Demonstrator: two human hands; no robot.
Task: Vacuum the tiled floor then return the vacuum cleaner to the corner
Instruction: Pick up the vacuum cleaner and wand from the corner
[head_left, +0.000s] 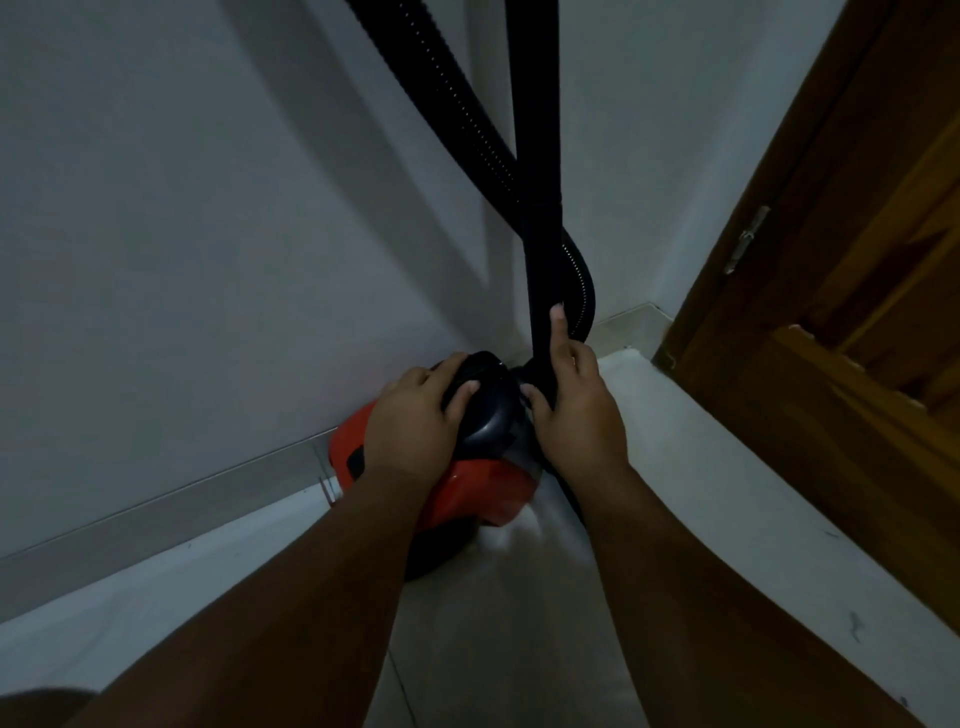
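Cornered vacuum cleaner under both hands (wooden door rightward)

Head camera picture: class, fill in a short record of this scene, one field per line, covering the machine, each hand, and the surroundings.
machine: red vacuum cleaner on tiled floor, in wall corner
left hand: on the vacuum's dark top housing
right hand: gripping upright black tube
hose: ribbed, black, crosses behind the tube
right side: wooden door
lighting: dim

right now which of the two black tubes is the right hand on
The smooth straight wand; the right hand rests against it, one finger pointing up along it. The ribbed hose curves behind, untouched.
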